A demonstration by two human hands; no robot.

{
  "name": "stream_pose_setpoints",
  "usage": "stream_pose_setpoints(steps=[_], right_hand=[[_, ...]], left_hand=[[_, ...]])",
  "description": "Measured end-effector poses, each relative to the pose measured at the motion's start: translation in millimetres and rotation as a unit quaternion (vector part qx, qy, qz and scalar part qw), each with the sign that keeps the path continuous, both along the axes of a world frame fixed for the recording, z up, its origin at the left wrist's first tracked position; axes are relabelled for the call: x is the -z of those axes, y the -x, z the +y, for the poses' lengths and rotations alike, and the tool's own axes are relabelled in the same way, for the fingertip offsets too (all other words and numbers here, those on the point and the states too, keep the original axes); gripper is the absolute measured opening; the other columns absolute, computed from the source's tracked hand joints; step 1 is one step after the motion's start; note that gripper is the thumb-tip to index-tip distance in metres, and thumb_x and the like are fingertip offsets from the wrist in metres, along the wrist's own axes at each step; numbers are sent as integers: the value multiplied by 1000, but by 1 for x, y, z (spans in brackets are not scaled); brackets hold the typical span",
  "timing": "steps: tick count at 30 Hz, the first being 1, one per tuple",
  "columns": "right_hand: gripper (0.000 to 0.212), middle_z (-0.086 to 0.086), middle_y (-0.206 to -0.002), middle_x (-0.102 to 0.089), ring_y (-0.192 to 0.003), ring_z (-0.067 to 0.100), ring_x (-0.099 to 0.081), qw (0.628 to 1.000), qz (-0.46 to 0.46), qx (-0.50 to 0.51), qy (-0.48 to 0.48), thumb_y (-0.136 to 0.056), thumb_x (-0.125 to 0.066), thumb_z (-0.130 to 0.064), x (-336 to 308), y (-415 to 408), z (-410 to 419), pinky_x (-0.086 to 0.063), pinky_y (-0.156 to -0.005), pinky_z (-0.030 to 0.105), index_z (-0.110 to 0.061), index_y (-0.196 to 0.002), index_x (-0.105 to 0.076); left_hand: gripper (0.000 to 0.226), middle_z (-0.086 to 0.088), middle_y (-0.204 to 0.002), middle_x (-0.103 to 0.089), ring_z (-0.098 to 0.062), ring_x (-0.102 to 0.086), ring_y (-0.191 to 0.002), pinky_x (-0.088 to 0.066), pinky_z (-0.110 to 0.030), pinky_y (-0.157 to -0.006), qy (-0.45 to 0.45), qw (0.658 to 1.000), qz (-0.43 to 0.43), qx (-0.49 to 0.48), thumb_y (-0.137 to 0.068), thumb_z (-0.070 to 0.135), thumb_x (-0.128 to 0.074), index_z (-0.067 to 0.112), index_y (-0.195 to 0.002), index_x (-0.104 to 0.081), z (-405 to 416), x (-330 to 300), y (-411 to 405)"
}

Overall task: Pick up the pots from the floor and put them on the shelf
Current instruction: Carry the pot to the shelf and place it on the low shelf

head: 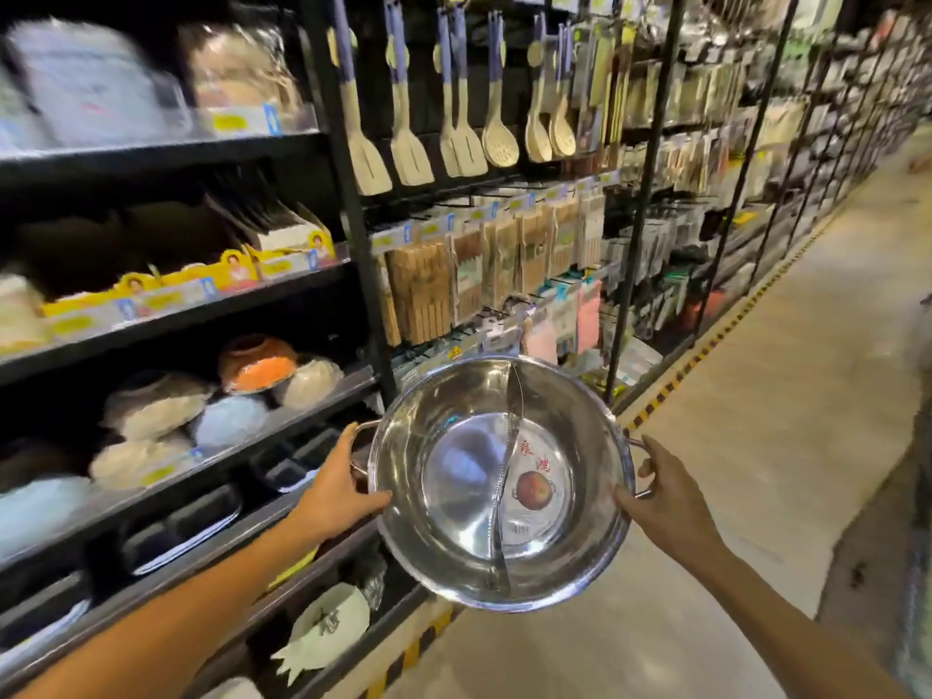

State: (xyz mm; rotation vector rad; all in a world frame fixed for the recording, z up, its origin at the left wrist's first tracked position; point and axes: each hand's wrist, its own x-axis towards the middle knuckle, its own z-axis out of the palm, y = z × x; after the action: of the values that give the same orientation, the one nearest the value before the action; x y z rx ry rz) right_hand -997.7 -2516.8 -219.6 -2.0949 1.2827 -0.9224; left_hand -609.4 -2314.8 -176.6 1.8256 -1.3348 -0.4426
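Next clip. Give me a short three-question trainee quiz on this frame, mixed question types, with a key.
1. True or false: the divided steel pot rests on the floor.
2. Which hands hold the pot? A) left hand only B) right hand only C) both
3. Fill in: the pot's divider splits it into ___ compartments.

Key: 1 false, it is held in the air beside the shelf. 2 C, one at each side handle. 3 two.

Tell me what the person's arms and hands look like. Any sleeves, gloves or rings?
Both forearms are bare as far as the picture shows, with no sleeves in view. The left hand and right hand wear no gloves. I can't see any rings, watch or bracelet, though the picture is a bit blurry.
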Motion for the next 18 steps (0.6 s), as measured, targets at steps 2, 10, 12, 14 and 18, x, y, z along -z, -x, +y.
stream_pose_setpoints(steps=[2,10,12,14,18], right_hand=[[79,-10,-96,-55,-70,8,-53,999,6,-30,12,-71,-74,-53,-7,-17,6,-40,-56,26,-27,-140,-45],[54,-7,-92,-55,-80,12,-57,981,-11,-194,22,-72,-77,-45,-29,-117,87,-45,-59,29,-40,-116,-45],[56,-6,-100,-57,-89,19,-59,973,-11,-231,20,-74,-78,-43,-36,-150,119,-49,-67,34,-36,-120,-48],[69,-2,-112,-59,-99,22,-60,966,4,-260,14,-75,-79,-45,-41,-186,152,-52,-78,40,-24,-134,-48],[93,-4,-108,-56,-93,18,-60,949,29,-312,16,-74,-73,-58,-45,-257,233,-52,-75,38,-24,-151,-34]], left_hand=[[111,39,-133,-45,12,-53,-109,-45,-11,-88,-20,998,-5,-52,-62,46,-87,57,-146,-15,37,-8,-1],[117,5,-154,-37,-3,-49,-120,-44,-25,-95,-26,973,-34,-227,-67,45,-85,31,-156,-11,216,-31,-16],[100,17,-145,-41,-5,-49,-118,-45,-30,-94,8,968,-43,-249,-65,50,-82,54,-143,-20,269,-39,-19],[97,24,-144,-41,-1,-48,-123,-46,-35,-99,22,962,-40,-271,-67,48,-82,59,-141,-20,323,-43,-26],[113,-2,-162,-27,-22,-36,-142,-39,-41,-110,6,930,-15,-366,-76,33,-84,27,-158,-6,438,-36,-42]])
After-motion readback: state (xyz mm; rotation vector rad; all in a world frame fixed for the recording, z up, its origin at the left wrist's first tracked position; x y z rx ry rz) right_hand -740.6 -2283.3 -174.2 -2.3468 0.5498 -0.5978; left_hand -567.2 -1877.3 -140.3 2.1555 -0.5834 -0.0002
